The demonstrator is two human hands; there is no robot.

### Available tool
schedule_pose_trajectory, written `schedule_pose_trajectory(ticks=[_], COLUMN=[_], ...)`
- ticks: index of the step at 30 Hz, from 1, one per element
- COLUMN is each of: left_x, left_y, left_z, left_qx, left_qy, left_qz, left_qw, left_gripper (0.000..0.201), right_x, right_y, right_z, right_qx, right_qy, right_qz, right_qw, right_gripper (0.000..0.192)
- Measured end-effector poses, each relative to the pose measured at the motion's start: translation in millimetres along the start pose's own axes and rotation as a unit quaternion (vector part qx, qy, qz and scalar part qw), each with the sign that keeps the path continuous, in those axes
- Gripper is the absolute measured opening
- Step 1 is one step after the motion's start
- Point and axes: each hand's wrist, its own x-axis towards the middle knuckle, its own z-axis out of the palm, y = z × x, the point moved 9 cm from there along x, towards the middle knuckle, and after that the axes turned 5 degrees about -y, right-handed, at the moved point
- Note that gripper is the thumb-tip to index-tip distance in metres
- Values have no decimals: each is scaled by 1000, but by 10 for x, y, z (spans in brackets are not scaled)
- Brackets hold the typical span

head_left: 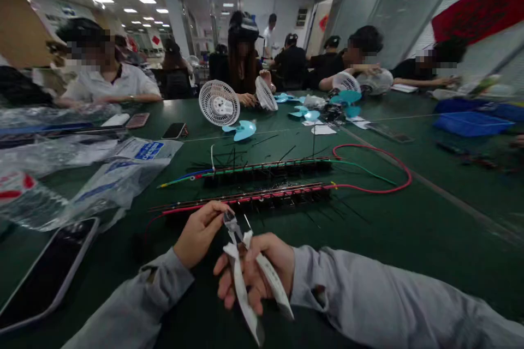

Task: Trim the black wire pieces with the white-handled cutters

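Observation:
My right hand (262,267) holds diagonal cutters (241,278) with white handles, the handles spread apart and the jaws pointing away from me. My left hand (200,232) is closed in a pinch beside the cutter jaws, at the near edge of a long black strip (262,200) with a red wire (368,191) along it; what its fingertips hold, if anything, is too small to make out. Black cable tie tails stick out from this strip. Behind it lies a second black strip (270,170) with a green wire (364,165), and one white cable tie (212,157) stands up from it.
A phone (49,272) lies at the left, near plastic bags (123,174). Across the green table (409,262), people handle white fan grilles (219,103) and blue fan blades (241,130). A blue tray (470,122) sits at the right.

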Motion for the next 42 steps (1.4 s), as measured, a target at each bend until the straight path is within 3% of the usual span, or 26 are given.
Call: schedule_pose_trajectory(ticks=[9, 20, 32, 36, 42], left_x=[12, 19, 33, 37, 38], left_y=[6, 26, 101, 97, 82], left_z=[13, 35, 39, 33, 36], left_qx=[-12, 1, 24, 18, 23], left_qy=[3, -17, -19, -15, -18], left_qz=[-5, 0, 31, 28, 22], left_qw=[1000, 1000, 999, 999, 999], left_gripper=[11, 10, 12, 13, 13], right_x=[7, -9, -59, -44, 4], right_y=[-4, -22, 28, 14, -23], right_z=[4, -31, -29, -61, -107], right_qx=[-2, -22, -3, -16, -60], right_qy=[4, 55, 86, 72, 65], right_qz=[2, 1, 41, 26, -4], right_qw=[1000, 998, 995, 997, 996], right_gripper=[54, 43, 16, 21, 43])
